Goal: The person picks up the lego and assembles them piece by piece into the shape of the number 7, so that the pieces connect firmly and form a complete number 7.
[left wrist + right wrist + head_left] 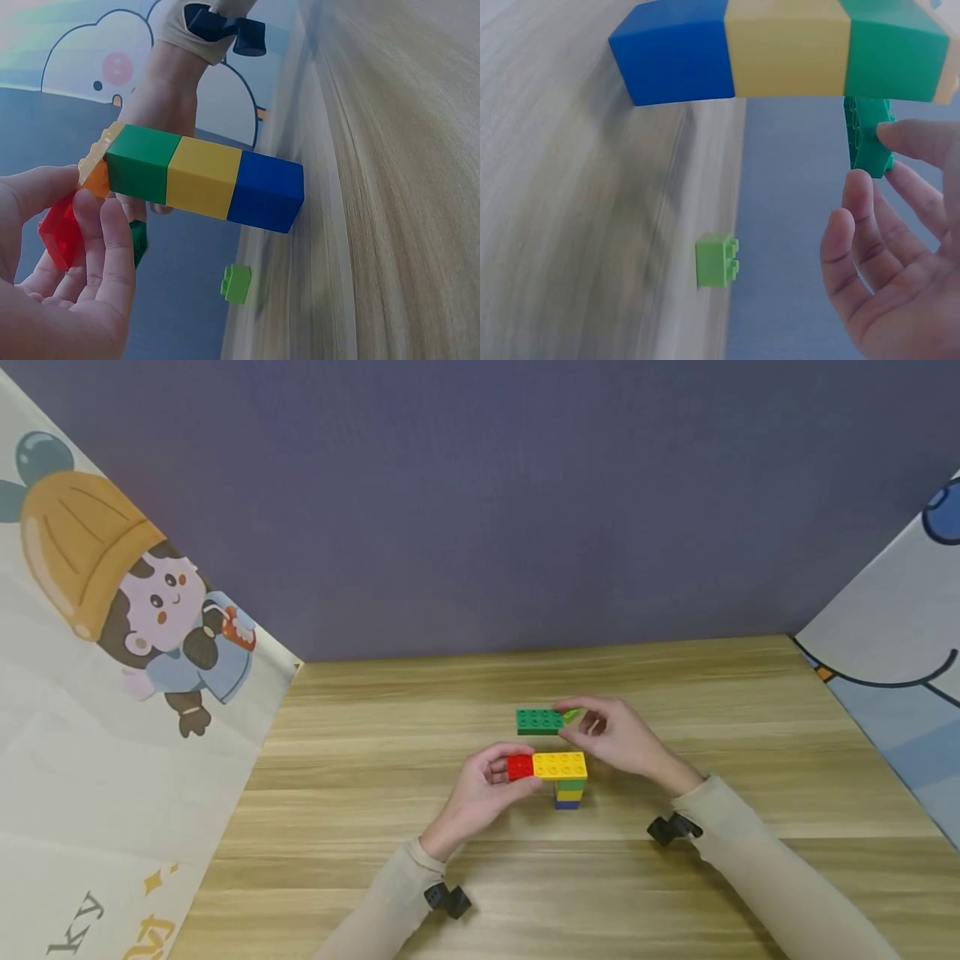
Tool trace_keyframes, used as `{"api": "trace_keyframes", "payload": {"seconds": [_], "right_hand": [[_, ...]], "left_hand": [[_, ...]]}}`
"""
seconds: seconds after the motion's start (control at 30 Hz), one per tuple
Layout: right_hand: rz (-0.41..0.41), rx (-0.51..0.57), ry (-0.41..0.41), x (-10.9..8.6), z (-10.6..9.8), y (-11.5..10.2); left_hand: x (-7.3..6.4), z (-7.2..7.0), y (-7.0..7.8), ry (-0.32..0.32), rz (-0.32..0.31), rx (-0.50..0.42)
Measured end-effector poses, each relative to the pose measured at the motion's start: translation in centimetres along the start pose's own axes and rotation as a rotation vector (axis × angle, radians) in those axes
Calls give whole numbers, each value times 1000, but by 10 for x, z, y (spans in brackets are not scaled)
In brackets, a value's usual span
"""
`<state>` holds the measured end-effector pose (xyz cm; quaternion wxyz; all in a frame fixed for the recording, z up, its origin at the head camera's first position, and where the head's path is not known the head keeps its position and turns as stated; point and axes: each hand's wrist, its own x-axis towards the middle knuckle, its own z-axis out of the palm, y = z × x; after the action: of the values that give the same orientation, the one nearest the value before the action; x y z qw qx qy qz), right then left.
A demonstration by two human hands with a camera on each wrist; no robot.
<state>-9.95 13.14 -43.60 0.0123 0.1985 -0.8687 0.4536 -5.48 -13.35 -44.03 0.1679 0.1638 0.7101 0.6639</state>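
Observation:
A tower stands on the table, with a blue block (268,191) at the bottom, a yellow block (202,178) in the middle and a green block (142,163) above. Across its top lies a flat yellow brick (559,766) with studs, reaching out to the left. My left hand (487,783) pinches a flat red brick (520,767) at that brick's left end. Beyond the tower, my right hand (618,737) holds a flat green brick (539,721) by its right end, between thumb and fingers. This brick is above the table, apart from the tower.
A small lime-green block (712,260) sits on the wooden table (360,827), partly hidden behind the right hand in the head view. A dark panel (525,510) rises at the table's back edge. Printed cloths (67,718) border the left and right sides.

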Motion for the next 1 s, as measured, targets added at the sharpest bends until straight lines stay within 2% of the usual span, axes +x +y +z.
{"api": "trace_keyframes", "payload": {"seconds": [0.53, 1.0], "right_hand": [[34, 30, 61, -13, -14, -10], [-37, 42, 27, -20, -19, -21]], "left_hand": [[2, 0, -1, -9, -15, 3], [10, 3, 2, 7, -28, 7]]}}
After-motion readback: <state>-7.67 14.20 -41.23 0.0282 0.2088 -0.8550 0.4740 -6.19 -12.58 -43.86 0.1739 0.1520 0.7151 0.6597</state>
